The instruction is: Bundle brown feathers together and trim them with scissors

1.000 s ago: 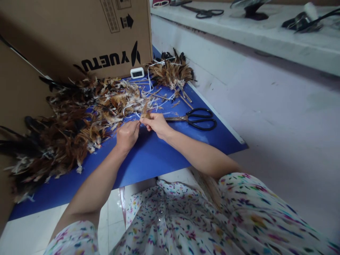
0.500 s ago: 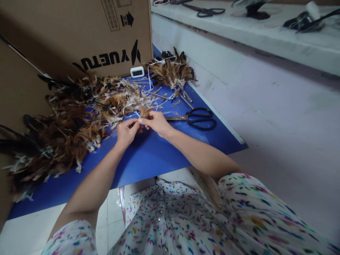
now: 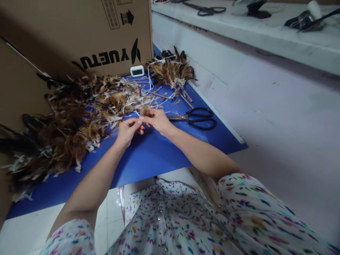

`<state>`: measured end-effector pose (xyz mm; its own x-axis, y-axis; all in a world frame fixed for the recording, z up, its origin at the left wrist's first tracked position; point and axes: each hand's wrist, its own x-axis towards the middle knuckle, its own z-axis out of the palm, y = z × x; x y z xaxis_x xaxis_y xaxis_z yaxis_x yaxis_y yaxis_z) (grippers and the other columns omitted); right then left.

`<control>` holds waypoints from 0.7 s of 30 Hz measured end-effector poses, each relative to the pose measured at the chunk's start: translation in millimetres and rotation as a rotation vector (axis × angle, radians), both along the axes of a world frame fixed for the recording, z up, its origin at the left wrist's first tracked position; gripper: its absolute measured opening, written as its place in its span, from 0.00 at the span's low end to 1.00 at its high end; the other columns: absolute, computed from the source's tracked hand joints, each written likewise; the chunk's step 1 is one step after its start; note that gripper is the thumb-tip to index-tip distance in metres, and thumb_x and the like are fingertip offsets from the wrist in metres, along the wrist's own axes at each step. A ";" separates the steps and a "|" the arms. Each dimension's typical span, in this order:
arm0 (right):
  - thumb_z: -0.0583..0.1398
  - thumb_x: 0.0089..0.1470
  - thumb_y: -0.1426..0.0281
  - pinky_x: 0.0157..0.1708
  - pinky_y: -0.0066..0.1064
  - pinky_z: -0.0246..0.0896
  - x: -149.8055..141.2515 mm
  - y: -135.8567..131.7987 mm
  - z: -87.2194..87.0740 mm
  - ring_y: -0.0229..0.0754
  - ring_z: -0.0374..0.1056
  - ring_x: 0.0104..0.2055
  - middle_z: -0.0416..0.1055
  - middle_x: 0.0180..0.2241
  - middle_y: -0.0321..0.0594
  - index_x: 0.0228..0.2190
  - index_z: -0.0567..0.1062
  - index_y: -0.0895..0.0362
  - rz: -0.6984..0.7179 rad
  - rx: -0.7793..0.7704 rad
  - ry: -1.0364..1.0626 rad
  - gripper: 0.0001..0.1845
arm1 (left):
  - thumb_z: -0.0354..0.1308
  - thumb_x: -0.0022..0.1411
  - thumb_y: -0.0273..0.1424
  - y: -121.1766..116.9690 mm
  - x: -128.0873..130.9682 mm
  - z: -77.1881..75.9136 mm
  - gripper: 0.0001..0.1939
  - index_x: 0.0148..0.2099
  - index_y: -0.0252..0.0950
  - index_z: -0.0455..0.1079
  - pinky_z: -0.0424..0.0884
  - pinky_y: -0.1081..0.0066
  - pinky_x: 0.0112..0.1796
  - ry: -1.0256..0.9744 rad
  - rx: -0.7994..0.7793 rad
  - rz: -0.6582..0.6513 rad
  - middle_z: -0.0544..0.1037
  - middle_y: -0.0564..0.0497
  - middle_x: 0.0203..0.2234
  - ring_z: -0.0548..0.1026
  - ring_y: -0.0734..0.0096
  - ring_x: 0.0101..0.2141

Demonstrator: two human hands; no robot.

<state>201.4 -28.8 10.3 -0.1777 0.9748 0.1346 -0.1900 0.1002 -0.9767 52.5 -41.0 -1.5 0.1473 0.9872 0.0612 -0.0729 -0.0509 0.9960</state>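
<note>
My right hand [image 3: 157,121] pinches a small tuft of brown feathers [image 3: 145,110], whose fluffy end sticks out beyond the fingers. My left hand [image 3: 129,131] is closed, thumb against forefinger, with its fingertips meeting those of the right hand. What lies between the left fingertips is too small to make out. Just beyond both hands, a large heap of brown, black and white feathers [image 3: 79,117] spreads over the blue table [image 3: 156,156]. Black-handled scissors [image 3: 200,118] lie to the right of my right hand, their blades partly hidden behind it.
A cardboard box [image 3: 66,32] stands at the back, with a small white digital clock [image 3: 137,71] before it. A feather bundle with sticks [image 3: 172,69] lies at the far right. White string [image 3: 149,78] trails nearby. A ledge [image 3: 239,32] along the wall holds another pair of scissors [image 3: 207,10].
The fingertips have shifted slightly, and my right hand sits a little higher over the left fingertips. The tuft stays in my right hand; the surroundings look the same.
</note>
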 end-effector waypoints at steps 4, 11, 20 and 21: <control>0.71 0.37 0.60 0.20 0.25 0.55 -0.3 0.4 -0.2 0.28 0.57 0.19 0.67 0.20 0.30 0.23 0.72 0.60 -0.010 -0.016 0.013 0.19 | 0.68 0.48 0.44 0.2 1.9 -2.0 0.17 0.28 0.33 0.75 0.70 0.74 0.21 0.048 0.057 0.015 0.76 0.52 0.20 0.71 0.77 0.17; 0.70 0.37 0.57 0.20 0.25 0.55 0.1 1.7 -3.8 0.29 0.57 0.19 0.65 0.19 0.30 0.21 0.71 0.60 -0.010 -0.001 0.002 0.20 | 0.66 0.52 0.44 1.9 -0.9 -6.8 0.16 0.30 0.35 0.75 0.71 0.74 0.22 0.129 0.166 0.016 0.76 0.53 0.20 0.72 0.76 0.18; 0.69 0.40 0.56 0.20 0.25 0.56 -0.9 2.0 -7.0 0.29 0.58 0.19 0.64 0.18 0.30 0.20 0.69 0.59 -0.011 0.010 -0.058 0.21 | 0.65 0.53 0.43 3.9 -4.0 -7.5 0.15 0.30 0.35 0.76 0.70 0.74 0.21 0.136 0.209 0.025 0.76 0.53 0.19 0.72 0.75 0.17; 0.69 0.40 0.56 0.20 0.24 0.56 -1.2 2.0 -7.2 0.29 0.58 0.19 0.64 0.17 0.30 0.20 0.69 0.59 -0.010 0.014 -0.051 0.21 | 0.66 0.52 0.43 3.8 -3.6 -6.9 0.15 0.29 0.35 0.76 0.69 0.74 0.20 0.115 0.194 0.029 0.76 0.53 0.19 0.71 0.76 0.16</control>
